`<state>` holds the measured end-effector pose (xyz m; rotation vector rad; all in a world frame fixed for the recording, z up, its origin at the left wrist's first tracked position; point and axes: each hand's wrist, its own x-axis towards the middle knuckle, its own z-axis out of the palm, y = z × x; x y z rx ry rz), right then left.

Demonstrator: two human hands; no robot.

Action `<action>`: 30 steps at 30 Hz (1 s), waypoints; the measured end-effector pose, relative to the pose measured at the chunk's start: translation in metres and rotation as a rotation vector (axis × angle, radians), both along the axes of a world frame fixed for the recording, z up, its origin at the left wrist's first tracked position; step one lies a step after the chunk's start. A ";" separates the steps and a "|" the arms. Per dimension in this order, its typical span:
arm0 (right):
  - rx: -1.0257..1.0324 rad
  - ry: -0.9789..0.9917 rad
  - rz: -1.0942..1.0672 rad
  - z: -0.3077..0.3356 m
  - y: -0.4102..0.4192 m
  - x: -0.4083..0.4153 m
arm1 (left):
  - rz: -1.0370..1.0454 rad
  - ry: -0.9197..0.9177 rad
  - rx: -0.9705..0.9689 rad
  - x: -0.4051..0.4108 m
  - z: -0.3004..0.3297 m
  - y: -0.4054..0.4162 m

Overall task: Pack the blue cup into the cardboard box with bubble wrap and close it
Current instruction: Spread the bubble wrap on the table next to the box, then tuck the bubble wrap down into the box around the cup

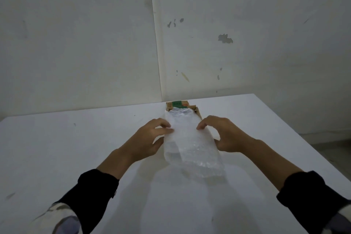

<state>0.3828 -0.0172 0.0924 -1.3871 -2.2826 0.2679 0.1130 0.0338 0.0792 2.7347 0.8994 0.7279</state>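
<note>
A long sheet of clear bubble wrap (190, 146) lies lengthwise on the white table, its far end over a cardboard box (177, 105) with a green patch near the table's back edge. My left hand (150, 138) grips the sheet's left edge, fingers on top and thumb below. My right hand (224, 135) grips its right edge the same way. The near end of the sheet hangs loose toward me. No blue cup shows; the wrap hides most of the box.
The white table (76, 157) ends at a back edge just behind the box and at a right edge sloping toward me. A scuffed white wall corner (157, 43) rises behind. Floor (330, 150) shows at the right.
</note>
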 end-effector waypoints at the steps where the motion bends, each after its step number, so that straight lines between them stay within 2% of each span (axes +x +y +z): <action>1: -0.016 -0.007 0.000 0.000 -0.002 -0.001 | 0.000 -0.050 -0.004 0.001 -0.001 -0.001; 5: -0.065 -0.022 -0.080 0.000 0.000 -0.009 | 0.009 -0.089 -0.043 0.003 0.002 -0.007; 8: -0.117 0.191 -0.237 0.006 0.004 -0.017 | 0.119 -0.181 -0.121 0.012 0.007 -0.009; 11: -0.169 0.227 -0.357 0.008 0.008 -0.026 | 0.283 -0.234 -0.205 0.026 0.011 -0.006; 13: -0.198 0.330 -0.444 0.007 0.013 -0.031 | 0.376 -0.281 -0.246 0.032 0.012 -0.005; 16: -0.224 0.484 -0.592 0.005 0.016 -0.036 | 0.462 -0.340 -0.191 0.036 0.009 -0.009; 18: -0.209 0.495 -0.641 0.003 0.016 -0.040 | 0.470 -0.354 -0.124 0.038 0.008 -0.012; 21: -0.068 0.368 -0.632 0.004 0.015 -0.046 | 0.439 -0.352 -0.059 0.040 0.009 -0.011; 24: 0.056 0.186 -0.559 0.009 0.014 -0.049 | 0.353 -0.243 0.003 0.044 0.010 -0.006; 28: 0.102 -0.092 -0.364 0.013 0.018 -0.051 | 0.304 -0.150 0.049 0.051 0.017 -0.003; 30: 0.046 -0.240 -0.299 0.018 0.020 -0.047 | 0.272 -0.121 0.013 0.050 0.018 -0.001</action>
